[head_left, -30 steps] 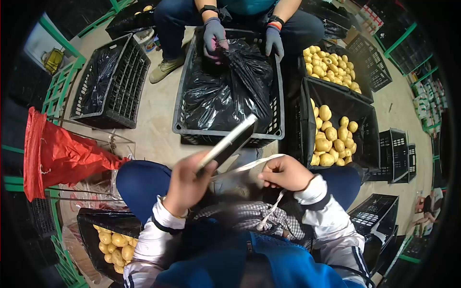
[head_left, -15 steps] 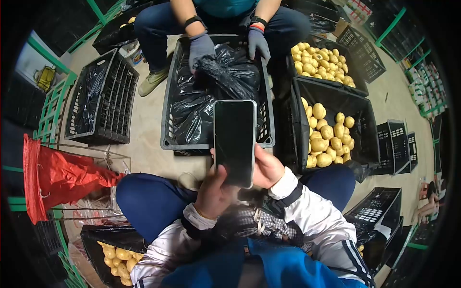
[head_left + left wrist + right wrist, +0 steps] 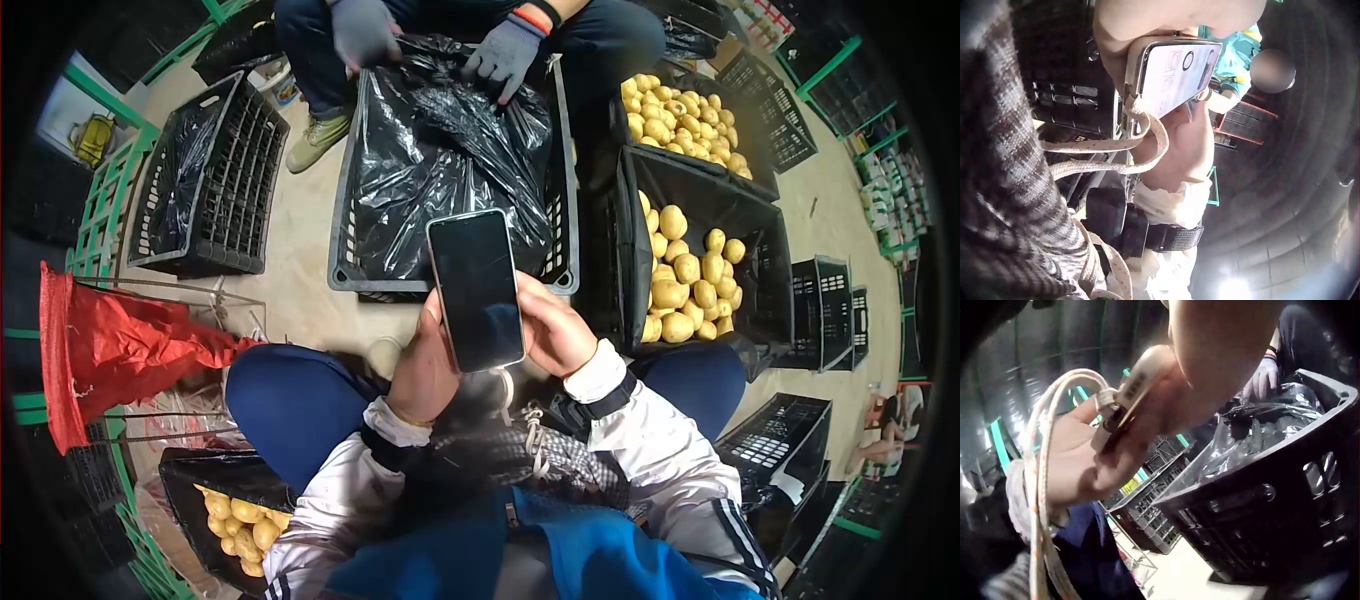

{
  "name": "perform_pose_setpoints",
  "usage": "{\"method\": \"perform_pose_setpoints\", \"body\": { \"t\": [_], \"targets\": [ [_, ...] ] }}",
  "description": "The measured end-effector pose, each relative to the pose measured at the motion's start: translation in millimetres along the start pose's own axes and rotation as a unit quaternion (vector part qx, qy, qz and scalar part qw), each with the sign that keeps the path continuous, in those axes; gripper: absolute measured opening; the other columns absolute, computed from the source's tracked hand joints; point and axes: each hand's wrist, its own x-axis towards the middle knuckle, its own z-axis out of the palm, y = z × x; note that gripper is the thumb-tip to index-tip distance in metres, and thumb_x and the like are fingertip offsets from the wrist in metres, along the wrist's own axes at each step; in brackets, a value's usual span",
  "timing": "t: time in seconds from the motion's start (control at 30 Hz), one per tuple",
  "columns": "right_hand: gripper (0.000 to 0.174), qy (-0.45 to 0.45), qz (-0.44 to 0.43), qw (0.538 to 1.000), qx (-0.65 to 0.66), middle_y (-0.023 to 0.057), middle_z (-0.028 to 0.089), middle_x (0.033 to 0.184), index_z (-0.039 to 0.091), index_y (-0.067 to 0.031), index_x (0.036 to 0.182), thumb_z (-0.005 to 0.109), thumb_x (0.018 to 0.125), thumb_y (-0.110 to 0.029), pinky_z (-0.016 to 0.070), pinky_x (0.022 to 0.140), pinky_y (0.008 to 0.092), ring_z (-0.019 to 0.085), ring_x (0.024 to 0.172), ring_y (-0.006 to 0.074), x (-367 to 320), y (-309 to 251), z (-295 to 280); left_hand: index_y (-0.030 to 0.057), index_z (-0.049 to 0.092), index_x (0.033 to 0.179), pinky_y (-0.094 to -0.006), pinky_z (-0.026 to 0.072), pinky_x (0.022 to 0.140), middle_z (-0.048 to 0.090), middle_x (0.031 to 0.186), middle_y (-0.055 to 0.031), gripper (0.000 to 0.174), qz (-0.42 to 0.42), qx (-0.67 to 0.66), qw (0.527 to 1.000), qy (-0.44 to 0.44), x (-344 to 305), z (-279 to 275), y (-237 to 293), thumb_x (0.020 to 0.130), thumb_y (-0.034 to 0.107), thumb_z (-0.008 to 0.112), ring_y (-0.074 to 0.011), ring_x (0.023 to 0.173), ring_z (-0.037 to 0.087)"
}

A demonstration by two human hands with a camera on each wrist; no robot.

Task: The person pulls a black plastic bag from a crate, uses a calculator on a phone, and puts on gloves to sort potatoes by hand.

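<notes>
A smartphone (image 3: 475, 290) is upright in front of the lap, its screen dark in the head view but lit in the left wrist view. My left hand (image 3: 422, 368) grips its left edge, thumb along the side. From the other side my right hand (image 3: 556, 325) holds the right edge, fingers partly behind it. A pale flecked cord (image 3: 1110, 165) loops from the phone's lower end. In the right wrist view the phone's bottom edge (image 3: 1138, 384) shows between both hands. Beyond the phone stands a black crate (image 3: 338, 270) lined with a black plastic bag (image 3: 400, 190).
Another person's gloved hands (image 3: 505, 55) touch the bag at the crate's far end. Potatoes (image 3: 690, 280) fill lined crates on the right, and more potatoes (image 3: 240, 525) lie at lower left. A red sack (image 3: 130, 350) hangs on the left, near another black crate (image 3: 215, 180).
The phone has swung from a blurred tilt to face me, then shifted slightly left. My right hand has moved from the cord to the phone. The other person's gloved hands have spread the gathered bag.
</notes>
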Motion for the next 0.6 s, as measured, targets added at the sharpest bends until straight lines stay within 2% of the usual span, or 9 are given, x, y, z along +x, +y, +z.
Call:
{"method": "perform_pose_setpoints", "body": {
  "t": [0.03, 0.13, 0.23, 0.37, 0.43, 0.47, 0.53, 0.57, 0.6],
  "targets": [
    [0.048, 0.002, 0.002, 1.000, 0.001, 0.0102, 0.044, 0.133, 0.029, -0.0007, 0.137, 0.045, 0.092, -0.009, 0.0360, 0.101, 0.0322, 0.043, 0.122, 0.0188, -0.3, 1.4, 1.1, 0.0076, 0.016, 0.141, -0.0378, 0.0369, 0.100, 0.039, 0.137, -0.0082, 0.065, -0.001, -0.002, 1.000, 0.001, 1.3, -2.2, -0.7, 0.095, 0.051, 0.029, -0.0218, 0.122, 0.044],
    [0.071, 0.012, -0.036, 0.971, -0.235, 0.0057, 0.044, 0.129, 0.026, -0.0028, 0.138, 0.060, 0.076, 0.005, 0.0348, 0.100, 0.0299, 0.042, 0.119, 0.0141, 0.0, 5.6, 3.6, 0.0079, 0.016, 0.141, -0.0379, 0.0373, 0.100, 0.039, 0.136, -0.0089, 0.067, -0.011, 0.001, 1.000, 0.008, 4.0, -12.5, -4.3, 0.094, 0.053, 0.029, -0.0216, 0.122, 0.044],
    [0.079, 0.010, -0.049, 0.948, -0.315, 0.0051, 0.046, 0.127, 0.023, -0.0033, 0.139, 0.062, 0.071, 0.009, 0.0354, 0.099, 0.0311, 0.045, 0.117, 0.0145, 3.8, 9.8, 3.0, 0.0067, 0.017, 0.141, -0.0378, 0.0374, 0.100, 0.040, 0.135, -0.0099, 0.069, -0.015, 0.010, 1.000, 0.008, 5.8, -14.6, -4.7, 0.093, 0.055, 0.030, -0.0219, 0.122, 0.044],
    [0.084, 0.013, -0.043, 0.946, -0.322, 0.0061, 0.046, 0.127, 0.020, -0.0035, 0.139, 0.062, 0.068, 0.012, 0.0365, 0.098, 0.0307, 0.045, 0.116, 0.0140, 7.8, 14.3, 1.5, 0.0044, 0.018, 0.140, -0.0379, 0.0378, 0.099, 0.040, 0.135, -0.0102, 0.069, 0.002, 0.024, 1.000, 0.009, 7.6, -19.0, -6.6, 0.093, 0.054, 0.029, -0.0224, 0.122, 0.044],
    [0.066, 0.050, -0.084, 0.936, -0.339, 0.0074, 0.053, 0.119, 0.032, -0.0014, 0.133, 0.061, 0.075, 0.008, 0.0419, 0.092, 0.0297, 0.051, 0.108, 0.0134, 7.3, 16.5, 4.1, 0.0038, 0.018, 0.140, -0.0384, 0.0376, 0.100, 0.040, 0.136, -0.0109, 0.067, 0.006, 0.014, 1.000, 0.002, 7.8, -18.5, -7.0, 0.094, 0.052, 0.029, -0.0229, 0.123, 0.043],
    [0.066, 0.050, -0.084, 0.936, -0.339, 0.0074, 0.053, 0.119, 0.032, -0.0014, 0.133, 0.061, 0.075, 0.008, 0.0419, 0.092, 0.0297, 0.051, 0.108, 0.0134, 7.9, 17.0, 5.6, 0.0038, 0.018, 0.140, -0.0384, 0.0376, 0.100, 0.040, 0.136, -0.0109, 0.067, 0.006, 0.014, 1.000, 0.003, 7.5, -18.5, -7.5, 0.094, 0.052, 0.029, -0.0229, 0.123, 0.043],
    [0.032, 0.144, -0.054, 0.938, -0.310, 0.0089, 0.060, 0.107, 0.047, 0.0018, 0.120, 0.052, 0.091, -0.011, 0.0470, 0.085, 0.0281, 0.058, 0.097, 0.0133, 8.8, 16.8, 9.2, 0.0030, 0.019, 0.140, -0.0391, 0.0368, 0.101, 0.039, 0.136, -0.0116, 0.066, -0.012, -0.002, 1.000, -0.001, 6.6, -17.6, -9.5, 0.094, 0.050, 0.029, -0.0233, 0.124, 0.042],
    [0.032, 0.146, -0.054, 0.938, -0.310, 0.0089, 0.060, 0.107, 0.047, 0.0018, 0.120, 0.052, 0.091, -0.011, 0.0470, 0.085, 0.0281, 0.058, 0.097, 0.0133, 7.7, 14.4, 13.5, 0.0030, 0.019, 0.140, -0.0391, 0.0368, 0.101, 0.039, 0.136, -0.0116, 0.066, -0.014, -0.003, 1.000, -0.001, 6.5, -16.4, -10.5, 0.094, 0.050, 0.029, -0.0233, 0.124, 0.042],
    [0.032, 0.160, -0.066, 0.950, -0.261, 0.0091, 0.062, 0.102, 0.051, 0.0025, 0.114, 0.042, 0.095, -0.022, 0.0483, 0.082, 0.0277, 0.060, 0.092, 0.0135, 6.3, 10.8, 19.8, 0.0027, 0.019, 0.140, -0.0393, 0.0365, 0.102, 0.039, 0.137, -0.0117, 0.066, -0.014, -0.004, 1.000, -0.006, 6.7, -15.1, -11.1, 0.095, 0.050, 0.029, -0.0235, 0.125, 0.042]
  ]
}}
